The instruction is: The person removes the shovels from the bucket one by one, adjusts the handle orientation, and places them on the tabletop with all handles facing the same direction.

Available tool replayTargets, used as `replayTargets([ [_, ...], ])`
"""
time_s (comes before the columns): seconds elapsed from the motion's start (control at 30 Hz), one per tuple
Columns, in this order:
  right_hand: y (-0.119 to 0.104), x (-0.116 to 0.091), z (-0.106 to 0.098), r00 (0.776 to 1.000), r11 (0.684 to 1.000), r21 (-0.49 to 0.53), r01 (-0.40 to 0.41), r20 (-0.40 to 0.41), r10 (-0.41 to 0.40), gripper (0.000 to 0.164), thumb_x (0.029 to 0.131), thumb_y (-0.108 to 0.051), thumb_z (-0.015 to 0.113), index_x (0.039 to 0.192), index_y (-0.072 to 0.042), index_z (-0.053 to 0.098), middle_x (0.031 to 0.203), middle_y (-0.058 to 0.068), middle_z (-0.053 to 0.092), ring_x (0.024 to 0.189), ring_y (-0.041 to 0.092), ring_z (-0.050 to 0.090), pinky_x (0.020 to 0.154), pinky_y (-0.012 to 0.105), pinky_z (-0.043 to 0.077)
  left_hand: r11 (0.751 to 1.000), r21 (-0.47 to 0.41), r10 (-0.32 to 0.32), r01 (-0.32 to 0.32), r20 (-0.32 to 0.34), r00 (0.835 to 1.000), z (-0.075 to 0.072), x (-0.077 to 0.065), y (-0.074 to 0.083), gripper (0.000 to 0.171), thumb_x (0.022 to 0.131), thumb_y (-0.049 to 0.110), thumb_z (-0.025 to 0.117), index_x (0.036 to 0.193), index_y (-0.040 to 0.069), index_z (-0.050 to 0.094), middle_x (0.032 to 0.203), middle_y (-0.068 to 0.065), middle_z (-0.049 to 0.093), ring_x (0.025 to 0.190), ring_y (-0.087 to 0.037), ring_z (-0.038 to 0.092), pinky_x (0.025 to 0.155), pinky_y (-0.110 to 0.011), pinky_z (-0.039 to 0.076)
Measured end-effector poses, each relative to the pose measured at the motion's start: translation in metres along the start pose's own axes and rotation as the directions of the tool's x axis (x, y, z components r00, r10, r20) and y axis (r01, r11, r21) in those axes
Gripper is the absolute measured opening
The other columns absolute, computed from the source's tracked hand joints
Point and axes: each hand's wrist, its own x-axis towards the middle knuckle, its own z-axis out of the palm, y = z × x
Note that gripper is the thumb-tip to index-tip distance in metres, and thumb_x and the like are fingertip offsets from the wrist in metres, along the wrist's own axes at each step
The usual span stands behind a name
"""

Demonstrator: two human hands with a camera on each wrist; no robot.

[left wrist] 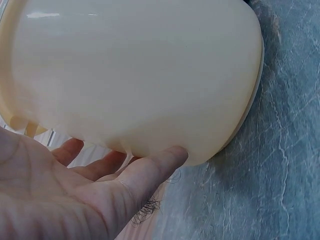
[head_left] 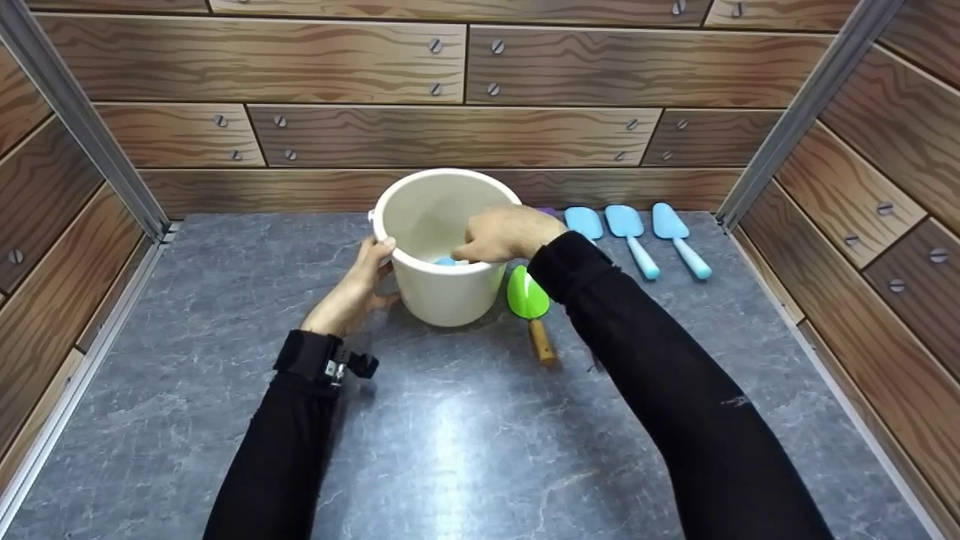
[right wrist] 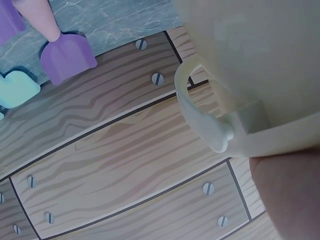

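Observation:
A cream-white bucket (head_left: 448, 296) stands upright on the grey marbled surface. My left hand (head_left: 352, 281) holds its left side, the thumb at the rim. In the left wrist view the fingers (left wrist: 105, 165) lie against the outer wall. My right hand (head_left: 499, 232) reaches over the rim into the bucket, its fingertips partly hidden. Just beside them, inside, shows a small light blue thing (head_left: 445, 261); whether the hand holds it I cannot tell. In the right wrist view, part of that hand (right wrist: 295, 190) is against the rim, near the bucket's handle (right wrist: 197, 110).
Right of the bucket lies a green trowel (head_left: 528, 292) with a wooden handle. Farther right are light blue shovels (head_left: 624, 220) and a light blue trowel (head_left: 670, 222). A purple shovel (right wrist: 68, 57) lies near the wood-patterned back wall (head_left: 360, 135). Similar side walls enclose the surface.

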Motion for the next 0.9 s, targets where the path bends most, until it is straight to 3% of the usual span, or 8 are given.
replayTargets([
  [0.3,0.004,0.005,0.0,0.997,0.997,0.029,0.072,-0.044,-0.071,0.037,0.105,-0.042,0.065,0.075,-0.022,0.075,0.071,-0.01,0.054,0.073,0.016,0.052,0.064,0.034,0.041,1.0,0.0,-0.003,0.003,-0.004,1.0,0.0,-0.001,0.001,0.085,0.115,0.049,0.046,0.184,0.013,0.01,0.198,-0.02,-0.001,0.186,-0.047,0.001,0.143,-0.084,0.019],
  [0.37,0.005,0.005,-0.001,0.993,0.994,0.033,0.102,-0.065,-0.099,0.034,0.103,-0.039,0.068,0.079,-0.02,0.081,0.073,-0.009,0.061,0.075,0.016,0.054,0.064,0.033,0.043,1.0,0.005,-0.005,0.005,-0.003,1.0,0.0,-0.002,0.001,0.086,0.115,0.05,0.046,0.184,0.013,0.01,0.198,-0.02,-0.001,0.186,-0.047,0.001,0.143,-0.084,0.019],
  [0.43,0.006,0.004,-0.002,0.989,0.991,0.048,0.128,-0.083,-0.124,0.028,0.103,-0.035,0.07,0.091,-0.018,0.089,0.088,-0.004,0.076,0.087,0.019,0.063,0.072,0.034,0.052,1.0,0.009,-0.008,0.008,-0.002,1.0,0.0,-0.002,0.001,0.086,0.115,0.051,0.046,0.184,0.013,0.011,0.198,-0.02,0.0,0.186,-0.047,0.001,0.143,-0.083,0.02],
  [0.5,0.006,0.002,-0.003,0.984,0.984,0.072,0.16,-0.097,-0.153,0.026,0.105,-0.028,0.072,0.11,-0.014,0.093,0.113,0.003,0.086,0.103,0.024,0.071,0.086,0.038,0.06,1.0,0.012,-0.01,0.01,-0.001,1.0,0.0,-0.002,0.002,0.086,0.114,0.051,0.046,0.184,0.014,0.011,0.198,-0.02,0.0,0.186,-0.047,0.0,0.143,-0.083,0.02],
  [0.6,0.007,0.003,-0.003,0.968,0.969,0.099,0.228,-0.128,-0.214,0.028,0.107,-0.013,0.071,0.127,-0.007,0.09,0.14,0.013,0.084,0.123,0.032,0.074,0.105,0.045,0.061,1.0,0.012,-0.01,0.01,-0.001,1.0,0.0,-0.002,0.001,0.087,0.114,0.052,0.047,0.184,0.015,0.012,0.198,-0.019,-0.001,0.186,-0.047,0.0,0.143,-0.083,0.02],
  [0.73,0.009,0.004,-0.002,0.939,0.947,0.097,0.307,-0.194,-0.284,0.029,0.108,0.001,0.068,0.13,-0.002,0.087,0.141,0.019,0.083,0.125,0.037,0.074,0.107,0.048,0.06,1.0,0.005,-0.008,0.008,-0.003,1.0,0.0,-0.001,0.001,0.089,0.114,0.052,0.048,0.185,0.015,0.01,0.199,-0.019,-0.002,0.186,-0.047,0.0,0.143,-0.083,0.019],
  [0.9,0.011,0.004,0.002,0.92,0.938,0.119,0.326,-0.267,-0.286,0.029,0.109,0.002,0.068,0.132,-0.001,0.085,0.14,0.021,0.083,0.131,0.037,0.075,0.112,0.051,0.061,1.0,0.0,-0.009,0.009,-0.009,1.0,0.0,-0.002,0.001,0.089,0.114,0.051,0.047,0.185,0.015,0.009,0.198,-0.019,-0.003,0.186,-0.048,-0.001,0.143,-0.084,0.019],
])
